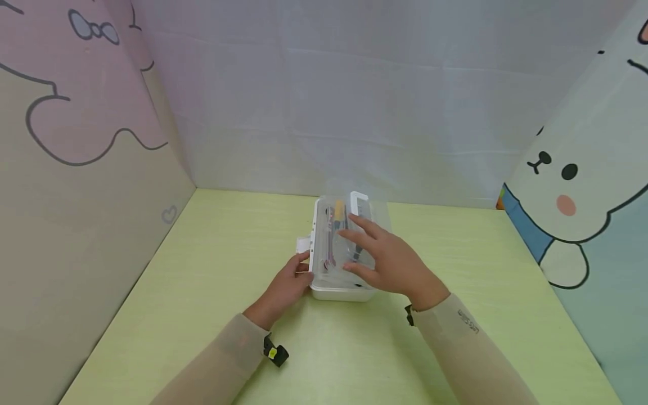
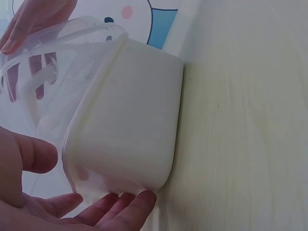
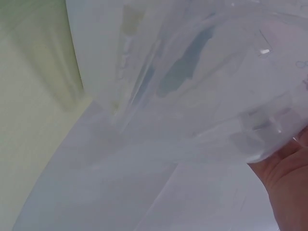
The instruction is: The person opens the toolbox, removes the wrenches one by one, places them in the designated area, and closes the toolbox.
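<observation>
A white storage box (image 1: pixel 341 294) with a clear lid (image 1: pixel 381 216) stands on the table, long side running away from me. The lid is tilted up towards the right, as the left wrist view shows. My left hand (image 1: pixel 287 283) holds the near left corner of the box, thumb by the rim and fingers against the side wall (image 2: pixel 127 115). My right hand (image 1: pixel 395 261) is at the raised lid with its fingers spread and slightly bent. Through the clear plastic show a yellow-handled item (image 1: pixel 339 210) and several slim tools; their kinds are blurred.
A white latch (image 1: pixel 302 244) sticks out from the box's left side, and a white handle (image 1: pixel 359 197) sits on the lid. The pale green table (image 1: pixel 228 236) meets a plain curtain (image 1: pixel 324 112) at the back, with cartoon-printed sheets at both sides.
</observation>
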The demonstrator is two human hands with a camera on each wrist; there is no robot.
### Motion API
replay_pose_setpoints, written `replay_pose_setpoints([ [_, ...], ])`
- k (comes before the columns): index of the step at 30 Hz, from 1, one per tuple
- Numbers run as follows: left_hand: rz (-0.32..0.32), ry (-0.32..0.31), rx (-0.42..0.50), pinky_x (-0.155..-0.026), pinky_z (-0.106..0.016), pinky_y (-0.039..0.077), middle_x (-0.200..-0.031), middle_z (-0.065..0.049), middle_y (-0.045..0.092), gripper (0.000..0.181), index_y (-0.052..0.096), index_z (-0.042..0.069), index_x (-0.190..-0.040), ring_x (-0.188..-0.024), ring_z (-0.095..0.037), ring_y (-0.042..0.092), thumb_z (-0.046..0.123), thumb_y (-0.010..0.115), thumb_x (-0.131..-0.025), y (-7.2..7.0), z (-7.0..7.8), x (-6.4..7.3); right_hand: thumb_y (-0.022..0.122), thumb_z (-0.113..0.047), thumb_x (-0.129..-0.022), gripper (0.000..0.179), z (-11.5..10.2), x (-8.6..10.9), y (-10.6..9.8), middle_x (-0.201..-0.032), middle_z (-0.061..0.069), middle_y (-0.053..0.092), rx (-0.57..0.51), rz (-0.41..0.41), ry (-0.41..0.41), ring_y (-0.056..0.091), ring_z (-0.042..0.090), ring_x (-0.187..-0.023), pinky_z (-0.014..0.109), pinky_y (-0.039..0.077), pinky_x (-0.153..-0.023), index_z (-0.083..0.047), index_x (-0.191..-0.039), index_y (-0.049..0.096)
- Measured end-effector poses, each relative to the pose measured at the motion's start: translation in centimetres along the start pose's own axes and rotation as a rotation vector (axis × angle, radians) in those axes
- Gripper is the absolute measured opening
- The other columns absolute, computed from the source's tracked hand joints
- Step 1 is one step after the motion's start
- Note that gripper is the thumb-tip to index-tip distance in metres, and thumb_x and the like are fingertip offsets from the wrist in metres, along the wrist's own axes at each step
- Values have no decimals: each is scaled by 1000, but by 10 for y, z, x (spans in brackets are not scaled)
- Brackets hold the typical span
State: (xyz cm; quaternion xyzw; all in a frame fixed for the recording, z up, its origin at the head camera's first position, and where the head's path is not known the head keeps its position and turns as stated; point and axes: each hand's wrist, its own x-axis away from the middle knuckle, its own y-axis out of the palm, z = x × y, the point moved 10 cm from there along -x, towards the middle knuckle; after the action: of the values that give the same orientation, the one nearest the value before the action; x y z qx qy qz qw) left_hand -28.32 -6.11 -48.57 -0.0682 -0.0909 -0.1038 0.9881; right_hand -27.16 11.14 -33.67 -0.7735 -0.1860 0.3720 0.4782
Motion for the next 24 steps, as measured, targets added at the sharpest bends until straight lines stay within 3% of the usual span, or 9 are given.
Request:
replay_pose_setpoints([
  [8, -28, -9, -15, -100, -46, 53, -136, -19, 56, 56, 36, 8, -158, -121, -32, 60, 9, 52, -104, 5, -2, 0, 78, -40, -92, 63, 0, 5, -7, -160, 17, 41, -40, 14, -11, 57, 38, -130, 52, 56, -93, -15, -147, 57],
  [24, -2, 35, -119, -100, -46, 52, -138, -15, 58, 60, 38, 6, -156, -124, -30, 60, 10, 58, -100, 9, 1, -1, 72, -41, -96, 60, 4, 11, -11, -161, 12, 39, -19, 35, -3, 48, 37, -138, 56, 49, -103, -19, -149, 54],
])
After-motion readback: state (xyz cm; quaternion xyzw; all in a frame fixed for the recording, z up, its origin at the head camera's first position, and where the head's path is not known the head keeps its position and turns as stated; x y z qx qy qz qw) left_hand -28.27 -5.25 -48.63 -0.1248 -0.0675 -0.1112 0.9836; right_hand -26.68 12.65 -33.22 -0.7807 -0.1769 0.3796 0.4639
